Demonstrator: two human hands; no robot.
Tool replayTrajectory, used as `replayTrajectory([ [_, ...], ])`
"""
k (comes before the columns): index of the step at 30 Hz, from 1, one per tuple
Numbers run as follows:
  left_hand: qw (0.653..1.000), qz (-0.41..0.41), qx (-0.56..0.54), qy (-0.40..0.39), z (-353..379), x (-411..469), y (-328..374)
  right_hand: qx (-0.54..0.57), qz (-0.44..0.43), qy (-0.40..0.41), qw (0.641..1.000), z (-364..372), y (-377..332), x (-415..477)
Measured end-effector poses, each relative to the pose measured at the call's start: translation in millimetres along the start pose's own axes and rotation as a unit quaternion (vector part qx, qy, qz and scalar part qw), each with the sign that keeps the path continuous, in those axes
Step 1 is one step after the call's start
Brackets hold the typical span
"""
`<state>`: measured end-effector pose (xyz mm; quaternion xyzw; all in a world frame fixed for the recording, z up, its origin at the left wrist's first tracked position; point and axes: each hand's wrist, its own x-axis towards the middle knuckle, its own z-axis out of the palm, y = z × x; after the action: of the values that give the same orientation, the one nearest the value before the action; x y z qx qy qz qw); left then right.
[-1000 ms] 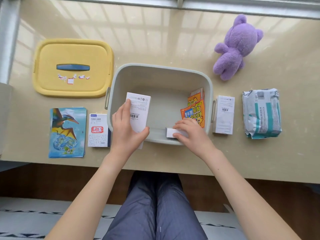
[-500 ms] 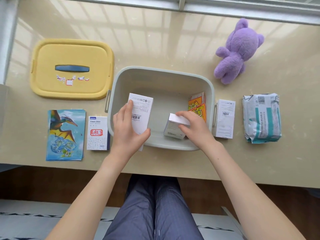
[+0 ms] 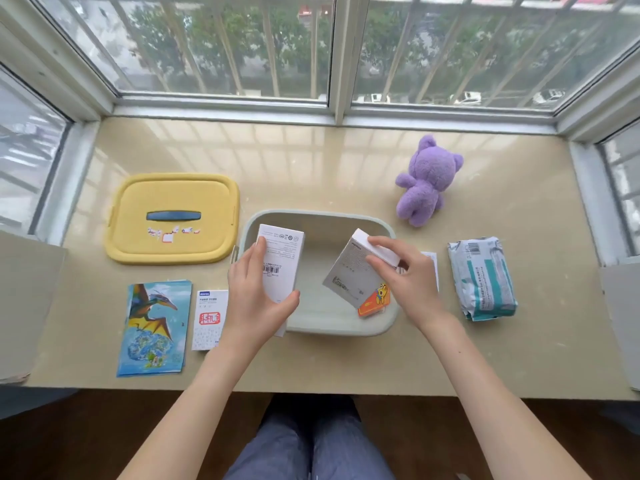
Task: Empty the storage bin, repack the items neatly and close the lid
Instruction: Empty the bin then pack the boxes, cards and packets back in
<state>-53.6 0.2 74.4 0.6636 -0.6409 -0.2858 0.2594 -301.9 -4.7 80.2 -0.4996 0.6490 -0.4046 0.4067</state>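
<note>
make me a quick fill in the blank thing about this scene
The yellow lid lies to the ____ of the storage bin.
The plush toy is ____.
The orange packet lies ____ the storage bin.
The left hand grips a white box printed with a ____.
Missing: left, purple, inside, barcode.

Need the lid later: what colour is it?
The lid is yellow, blue handle; head view.

Bare forearms (no sleeves in sight) above blue-grey trousers (image 3: 311, 445) with faint stripes.
</note>
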Motion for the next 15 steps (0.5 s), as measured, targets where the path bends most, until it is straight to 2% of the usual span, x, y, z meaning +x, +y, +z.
replayTrajectory([
  [7,0.998,0.066,-0.009,0.009,-56,-14,44,0.085,0.012,0.036,0.996,-32,-61,-38],
  [15,0.994,0.104,-0.011,-0.01,-77,-44,37,0.108,0.048,0.078,0.99,-28,-60,-109],
])
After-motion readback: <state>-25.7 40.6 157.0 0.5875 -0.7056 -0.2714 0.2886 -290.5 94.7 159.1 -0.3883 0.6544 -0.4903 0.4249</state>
